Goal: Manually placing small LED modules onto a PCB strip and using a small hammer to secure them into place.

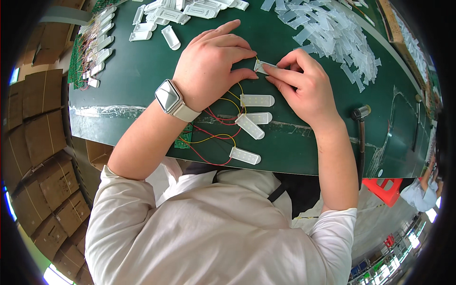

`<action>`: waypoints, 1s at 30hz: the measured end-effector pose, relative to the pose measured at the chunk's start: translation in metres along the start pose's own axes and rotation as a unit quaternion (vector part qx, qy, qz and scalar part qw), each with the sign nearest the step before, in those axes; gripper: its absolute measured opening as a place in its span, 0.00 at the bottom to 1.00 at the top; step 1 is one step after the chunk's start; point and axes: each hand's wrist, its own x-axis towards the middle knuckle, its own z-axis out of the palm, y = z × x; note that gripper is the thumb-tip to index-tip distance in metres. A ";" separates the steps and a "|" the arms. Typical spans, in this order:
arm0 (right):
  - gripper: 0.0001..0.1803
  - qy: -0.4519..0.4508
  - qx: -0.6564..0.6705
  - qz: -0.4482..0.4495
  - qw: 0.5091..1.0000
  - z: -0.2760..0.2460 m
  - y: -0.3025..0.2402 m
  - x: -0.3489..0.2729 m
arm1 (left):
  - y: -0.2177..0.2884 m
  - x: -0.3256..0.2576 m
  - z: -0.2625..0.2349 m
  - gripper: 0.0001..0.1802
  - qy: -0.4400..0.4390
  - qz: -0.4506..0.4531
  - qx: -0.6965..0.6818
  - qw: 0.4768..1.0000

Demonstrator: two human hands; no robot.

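Observation:
Both my hands meet over the green table around one small white LED module [267, 67]. My left hand [209, 64], with a watch on its wrist, pinches the module's wired end between thumb and fingers. My right hand [306, 88] grips the module's other end, its fingertips covering much of it. Below them lie several finished-looking white LED modules [256, 100], rounded at one end, with red and yellow wires [219, 135] running left. Those wires reach a green circuit board [183, 138], partly hidden under my left forearm.
White plastic housings [172, 15] are piled at the far middle, and clear plastic covers [335, 40] at the far right. Wired modules with green boards [76, 64] sit at the left edge. A hammer-like tool [361, 113] lies right of my right forearm. Cardboard boxes [42, 114] stand left.

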 end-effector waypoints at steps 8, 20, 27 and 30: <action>0.15 -0.004 -0.010 -0.024 1.000 0.004 0.003 0.003 | 0.005 -0.004 0.001 0.21 -0.017 -0.005 0.007 1.000; 0.17 -0.036 0.008 -0.008 0.999 -0.003 0.005 0.005 | 0.000 -0.003 0.000 0.26 -0.057 -0.066 0.074 0.993; 0.15 -0.017 -0.047 -0.039 0.998 -0.017 0.007 0.005 | 0.006 -0.002 -0.005 0.26 -0.071 -0.078 0.071 0.992; 0.17 0.070 -0.108 0.024 0.991 -0.031 0.012 0.004 | 0.007 -0.005 -0.011 0.25 -0.093 -0.099 0.080 0.988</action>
